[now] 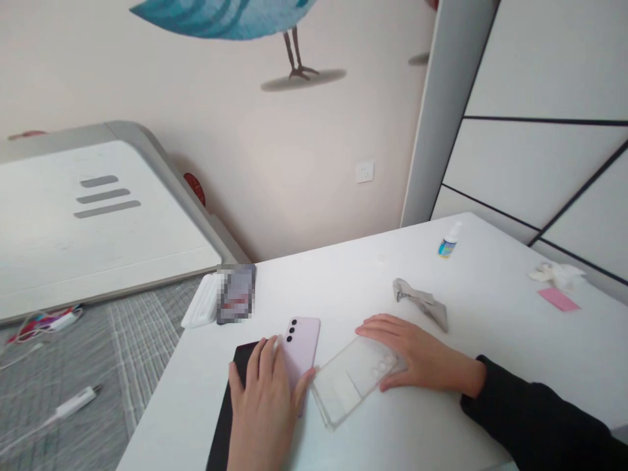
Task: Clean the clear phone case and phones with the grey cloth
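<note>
A pale pink phone lies back up on the white table, its three camera lenses facing me. My left hand rests flat over its near end and on a black flat item beside it. My right hand lies palm down on the far end of a clear phone case, which sits on the table just right of the phone. Neither hand lifts anything.
A grey cloth lies past my right hand. A small spray bottle stands farther back. White wipes and a pink packet are at the right. A white ribbed item and a dark blurred item sit at the table's left corner.
</note>
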{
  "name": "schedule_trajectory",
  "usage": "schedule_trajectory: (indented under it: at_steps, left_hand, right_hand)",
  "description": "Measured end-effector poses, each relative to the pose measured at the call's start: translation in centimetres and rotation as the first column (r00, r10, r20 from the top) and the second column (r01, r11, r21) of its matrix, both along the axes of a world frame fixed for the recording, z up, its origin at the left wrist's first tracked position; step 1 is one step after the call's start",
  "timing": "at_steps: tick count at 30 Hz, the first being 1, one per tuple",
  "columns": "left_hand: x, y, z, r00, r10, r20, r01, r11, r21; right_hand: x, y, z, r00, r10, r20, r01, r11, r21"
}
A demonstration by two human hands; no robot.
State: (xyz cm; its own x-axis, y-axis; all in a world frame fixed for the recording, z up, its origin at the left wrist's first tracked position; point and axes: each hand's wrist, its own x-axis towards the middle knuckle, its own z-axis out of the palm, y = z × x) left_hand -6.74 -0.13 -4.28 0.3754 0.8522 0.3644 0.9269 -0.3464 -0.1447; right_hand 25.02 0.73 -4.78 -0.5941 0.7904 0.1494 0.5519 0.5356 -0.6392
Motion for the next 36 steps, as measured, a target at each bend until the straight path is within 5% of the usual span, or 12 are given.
schedule_trajectory:
  at_steps: [9,18,23,29,36]
  left_hand:
    - [0.4,0.5,-0.1,0.994,0.020,0.111,-0.012,0.998,-0.068]
    - [0.8,0.4,1.1,0.959,-0.108,0.263,0.155,0.974,-0.164]
    - [-1.4,-2.3,1.6,0.957,-0.226,0.183,0.246,0.965,-0.091]
    - [-2.6,-6.2,-0.8,0.974,-0.217,-0.062,0.215,0.976,-0.027]
    - [-1.0,-6.0,-1.0,0.984,-0.173,0.046,0.175,0.983,-0.047]
  right_hand:
    - [0.1,0.2,-0.7,0.994,0.011,-0.109,-0.009,1.000,0.024]
    - [0.0,0.5,-1.2,0.993,0.020,-0.116,-0.014,0.998,0.053]
    - [1.4,0.6,-0.4,0.989,0.059,-0.132,-0.071,0.994,-0.085]
    - [3.8,-0.3,2.5,0.995,0.086,-0.046,-0.096,0.951,-0.295]
    - [3.6,-0.4,3.1,0.996,0.090,0.005,-0.083,0.931,-0.355]
